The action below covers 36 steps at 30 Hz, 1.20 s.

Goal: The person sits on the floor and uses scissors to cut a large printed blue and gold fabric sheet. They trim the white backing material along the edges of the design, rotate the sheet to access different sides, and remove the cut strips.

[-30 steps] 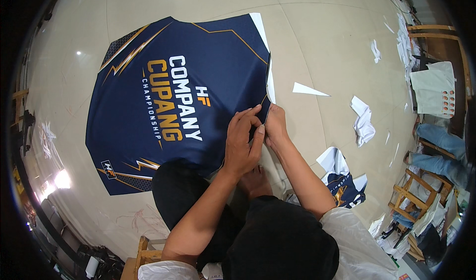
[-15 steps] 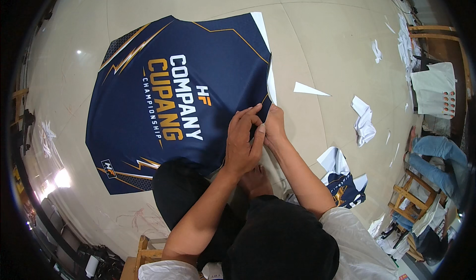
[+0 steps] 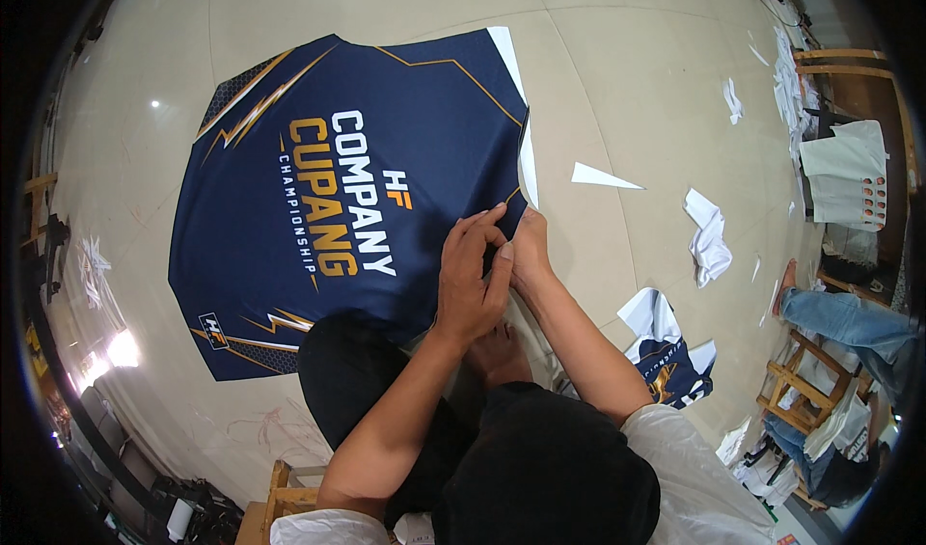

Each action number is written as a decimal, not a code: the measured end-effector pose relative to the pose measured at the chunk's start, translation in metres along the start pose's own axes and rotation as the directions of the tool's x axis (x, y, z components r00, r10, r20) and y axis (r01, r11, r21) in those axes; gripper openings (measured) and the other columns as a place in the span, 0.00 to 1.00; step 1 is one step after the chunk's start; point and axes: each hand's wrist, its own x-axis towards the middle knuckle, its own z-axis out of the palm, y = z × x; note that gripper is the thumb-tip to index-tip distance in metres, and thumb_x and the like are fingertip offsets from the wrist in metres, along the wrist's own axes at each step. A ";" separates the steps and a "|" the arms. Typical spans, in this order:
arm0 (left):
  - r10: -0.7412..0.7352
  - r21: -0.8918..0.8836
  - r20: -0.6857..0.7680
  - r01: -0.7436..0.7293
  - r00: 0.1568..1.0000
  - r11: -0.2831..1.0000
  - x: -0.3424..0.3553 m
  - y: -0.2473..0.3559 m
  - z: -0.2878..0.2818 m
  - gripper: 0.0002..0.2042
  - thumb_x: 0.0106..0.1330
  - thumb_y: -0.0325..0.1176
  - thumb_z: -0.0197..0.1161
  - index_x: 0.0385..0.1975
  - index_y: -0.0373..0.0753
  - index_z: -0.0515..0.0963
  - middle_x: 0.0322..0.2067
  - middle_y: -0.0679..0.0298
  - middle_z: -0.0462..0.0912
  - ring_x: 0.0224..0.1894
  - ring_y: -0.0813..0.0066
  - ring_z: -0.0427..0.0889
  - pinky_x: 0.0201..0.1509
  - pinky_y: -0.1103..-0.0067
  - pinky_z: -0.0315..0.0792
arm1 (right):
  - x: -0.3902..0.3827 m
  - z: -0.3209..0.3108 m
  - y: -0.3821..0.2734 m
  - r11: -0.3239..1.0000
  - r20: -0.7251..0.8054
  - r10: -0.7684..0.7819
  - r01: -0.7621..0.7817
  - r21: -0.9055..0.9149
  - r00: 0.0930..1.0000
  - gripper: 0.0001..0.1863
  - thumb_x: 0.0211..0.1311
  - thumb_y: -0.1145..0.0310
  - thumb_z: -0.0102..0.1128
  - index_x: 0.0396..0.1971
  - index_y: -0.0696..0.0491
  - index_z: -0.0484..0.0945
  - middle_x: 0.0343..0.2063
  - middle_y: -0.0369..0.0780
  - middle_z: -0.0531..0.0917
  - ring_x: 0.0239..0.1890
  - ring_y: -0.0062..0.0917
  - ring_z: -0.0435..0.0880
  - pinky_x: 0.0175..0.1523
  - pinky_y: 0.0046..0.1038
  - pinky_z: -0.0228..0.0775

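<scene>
A navy fabric panel (image 3: 241, 227), shaped like a shirt body, lies spread on the floor, with white and gold lettering, gold lines and lightning-bolt shapes. White margin shows along its right edge. At the near right edge my left hand (image 3: 473, 275) pinches the cloth, fingers bent and thumb pointing toward the fingertips. Close beside it, my right hand (image 3: 530, 248) is closed at the same edge, its fingers mostly hidden. Whether it also holds a tool cannot be seen. The panel's near side runs up to my knee in black cloth (image 3: 347, 381).
A white triangular scrap (image 3: 603, 176) and a crumpled white piece (image 3: 709, 238) lie to the right. Nearer is another navy-and-white printed cloth (image 3: 667, 357). A person in jeans (image 3: 839, 318) sits by a wooden stool (image 3: 805, 381) at far right. Wooden furniture (image 3: 289, 492) stands at lower left.
My right hand has shifted very slightly, still at the panel's edge. The panel has moved a touch nearer and to the right. At far right the seated person's legs have moved.
</scene>
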 end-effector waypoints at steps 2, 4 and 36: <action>-0.004 -0.004 0.009 0.004 1.000 1.000 0.000 0.000 0.000 0.10 0.73 0.28 0.61 0.48 0.30 0.78 0.58 0.48 0.84 0.63 0.43 0.78 0.73 0.55 0.66 | 0.004 -0.002 0.000 1.000 -0.001 -0.007 0.007 -0.002 1.000 0.12 0.76 0.78 0.45 0.32 0.58 0.78 0.30 0.40 0.82 0.32 0.23 0.83 0.35 0.32 0.79; -0.003 -0.012 0.011 0.004 1.000 1.000 0.000 -0.001 -0.001 0.10 0.73 0.28 0.61 0.48 0.30 0.78 0.58 0.48 0.84 0.63 0.43 0.78 0.73 0.55 0.66 | 0.004 0.001 -0.005 1.000 -0.009 0.001 -0.002 -0.025 1.000 0.12 0.76 0.78 0.45 0.32 0.58 0.78 0.30 0.39 0.82 0.32 0.22 0.83 0.34 0.31 0.78; 0.023 0.005 -0.007 -0.023 1.000 1.000 0.001 -0.001 -0.002 0.13 0.73 0.27 0.60 0.53 0.29 0.78 0.52 0.51 0.85 0.61 0.45 0.79 0.73 0.55 0.66 | -0.012 0.020 -0.013 0.998 -0.047 -0.006 0.008 0.059 0.999 0.13 0.78 0.72 0.47 0.34 0.56 0.79 0.33 0.39 0.83 0.32 0.22 0.83 0.36 0.28 0.79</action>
